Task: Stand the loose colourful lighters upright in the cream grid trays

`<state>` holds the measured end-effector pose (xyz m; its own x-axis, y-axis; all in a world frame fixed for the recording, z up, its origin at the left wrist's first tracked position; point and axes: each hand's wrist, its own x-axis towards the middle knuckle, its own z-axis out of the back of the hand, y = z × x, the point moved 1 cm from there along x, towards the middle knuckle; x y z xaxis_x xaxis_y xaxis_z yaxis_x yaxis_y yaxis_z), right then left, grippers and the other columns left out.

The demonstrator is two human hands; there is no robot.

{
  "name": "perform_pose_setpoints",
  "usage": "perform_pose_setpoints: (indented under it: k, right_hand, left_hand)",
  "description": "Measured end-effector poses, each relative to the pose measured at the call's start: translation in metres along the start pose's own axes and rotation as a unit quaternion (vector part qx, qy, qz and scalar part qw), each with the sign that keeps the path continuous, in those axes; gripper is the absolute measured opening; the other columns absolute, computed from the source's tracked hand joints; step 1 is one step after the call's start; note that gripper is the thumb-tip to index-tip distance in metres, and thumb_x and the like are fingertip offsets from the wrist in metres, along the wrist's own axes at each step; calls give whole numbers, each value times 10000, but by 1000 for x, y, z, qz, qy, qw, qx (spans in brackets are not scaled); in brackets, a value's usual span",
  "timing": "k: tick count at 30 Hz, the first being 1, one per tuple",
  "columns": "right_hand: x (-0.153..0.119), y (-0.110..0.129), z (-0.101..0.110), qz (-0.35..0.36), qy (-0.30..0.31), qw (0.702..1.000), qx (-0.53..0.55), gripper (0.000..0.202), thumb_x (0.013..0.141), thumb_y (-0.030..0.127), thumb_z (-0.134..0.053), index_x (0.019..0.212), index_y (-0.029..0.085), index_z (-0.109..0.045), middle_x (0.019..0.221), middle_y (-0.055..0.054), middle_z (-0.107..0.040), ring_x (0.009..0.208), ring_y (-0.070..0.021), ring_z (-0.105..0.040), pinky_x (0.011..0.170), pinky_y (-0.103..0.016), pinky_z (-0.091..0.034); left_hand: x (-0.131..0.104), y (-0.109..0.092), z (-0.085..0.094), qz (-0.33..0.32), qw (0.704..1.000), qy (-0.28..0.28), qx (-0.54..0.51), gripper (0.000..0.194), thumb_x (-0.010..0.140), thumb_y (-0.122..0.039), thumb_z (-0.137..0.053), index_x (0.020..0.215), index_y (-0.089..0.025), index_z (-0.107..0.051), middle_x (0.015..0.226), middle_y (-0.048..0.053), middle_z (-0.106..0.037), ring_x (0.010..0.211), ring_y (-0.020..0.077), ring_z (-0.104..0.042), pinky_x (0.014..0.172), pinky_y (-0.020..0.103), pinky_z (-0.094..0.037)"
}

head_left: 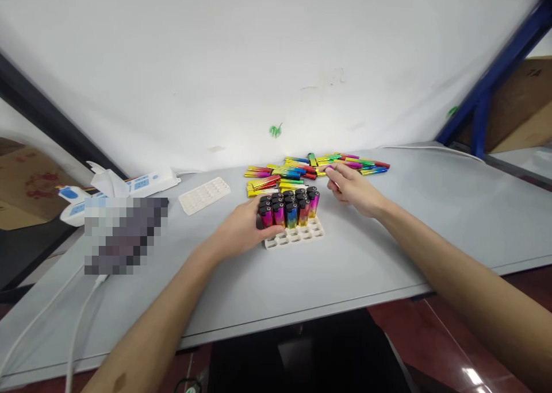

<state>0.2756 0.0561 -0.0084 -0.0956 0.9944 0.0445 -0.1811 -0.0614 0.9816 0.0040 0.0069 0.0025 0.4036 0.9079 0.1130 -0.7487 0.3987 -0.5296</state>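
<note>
Several lighters [292, 214] with black tops and shiny purple, blue, red and yellow bodies stand upright in the back rows of a white slotted tray [297, 238]. The tray's front slots hold nothing. My left hand [244, 226] is closed around the left end of this group, thumb across the front and fingers hidden behind. My right hand [351, 189] is pinched at the edge of a loose pile of lighters [295, 168], to the right of and behind the tray. A purple end of a lighter [330, 167] shows at its fingertips; the rest is mostly covered.
A second white slotted tray [204, 196] lies to the left. Further left are a white power strip [150, 181], a pixelated dark object [129, 235] and white cables [80, 318]. A white wall [267, 65] rises behind the grey table [241, 292]. Cardboard boxes [513, 106] stand beyond the blue frame.
</note>
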Motion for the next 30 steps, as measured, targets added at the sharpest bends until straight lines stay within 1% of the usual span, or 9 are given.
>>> perform_pose_setpoints:
  k: [3, 6, 8, 12, 16, 18, 21, 24, 30]
  right_hand:
    - [1, -3, -2, -8, 3, 1000, 24, 382, 952, 574, -499, 849, 210, -546, 674, 39, -433, 446, -65, -284, 384, -217, -226]
    - [2, -1, 2, -2, -21, 998, 55, 366, 926, 576, -542, 846, 219, -526, 748, 0, -541, 489, -94, -416, 396, -233, -313]
    - [2, 2, 4, 2, -20, 997, 75, 344, 891, 562, -616, 870, 247, -480, 712, 21, -551, 492, -107, -441, 408, -235, -337]
    - [-1, 4, 2, -9, 2, 995, 95, 390, 825, 518, -732, 858, 268, -435, 546, 108, -312, 430, -77, -209, 400, -206, -165]
    - [-2, 2, -4, -58, 21, 996, 65, 504, 878, 694, -539, 726, 213, -544, 485, 86, -258, 413, -75, -154, 408, -243, -118]
    - [-1, 1, -6, -70, 2, 996, 57, 568, 882, 706, -504, 607, 209, -510, 449, 75, -239, 395, -75, -156, 410, -256, -114]
    - [0, 1, -4, -69, -39, 995, 53, 574, 922, 609, -477, 502, 223, -411, 416, 62, -210, 371, -80, -169, 409, -270, -114]
    - [1, 3, -1, -65, -51, 994, 78, 530, 939, 482, -440, 480, 231, -359, 397, 52, -209, 352, -82, -164, 403, -277, -108]
    - [1, 8, 1, -74, -71, 989, 108, 472, 926, 411, -415, 496, 233, -333, 383, 47, -212, 344, -77, -146, 399, -276, -96]
  left_hand:
    - [0, 2, -1, 1, 1000, 0, -1, 599, 821, -509, -713, 1337, -247, -560, 1325, 58, -674, 1173, 292, -644, 980, 395, -520]
    - [0, 3, -1, 0, 1000, -2, 3, 567, 830, -521, -701, 1313, -251, -577, 1323, 52, -675, 1167, 288, -648, 986, 396, -518]
    - [0, 2, -1, -1, 1000, -4, 4, 560, 831, -516, -704, 1310, -253, -581, 1315, 49, -680, 1162, 286, -652, 996, 394, -513]
    - [0, 0, 0, -5, 1000, -1, 2, 591, 827, -496, -713, 1343, -253, -562, 1313, 50, -681, 1169, 287, -649, 997, 391, -513]
    - [0, -1, 0, -7, 1000, -1, 2, 595, 823, -497, -717, 1341, -250, -562, 1323, 53, -676, 1181, 291, -646, 1001, 393, -511]
    - [0, 0, 0, -7, 1000, 1, 6, 563, 829, -500, -710, 1313, -245, -580, 1324, 56, -675, 1182, 291, -646, 1006, 397, -508]
    - [0, 2, 0, -2, 1000, 1, 9, 540, 831, -516, -705, 1279, -236, -597, 1313, 61, -680, 1169, 291, -649, 1001, 402, -508]
    - [-1, 2, 0, -6, 1000, 1, 7, 550, 835, -515, -703, 1295, -238, -587, 1300, 54, -685, 1156, 282, -653, 998, 391, -507]
    - [0, 2, 0, -8, 1000, 2, 8, 578, 836, -497, -707, 1336, -245, -566, 1306, 47, -682, 1161, 278, -650, 983, 374, -513]
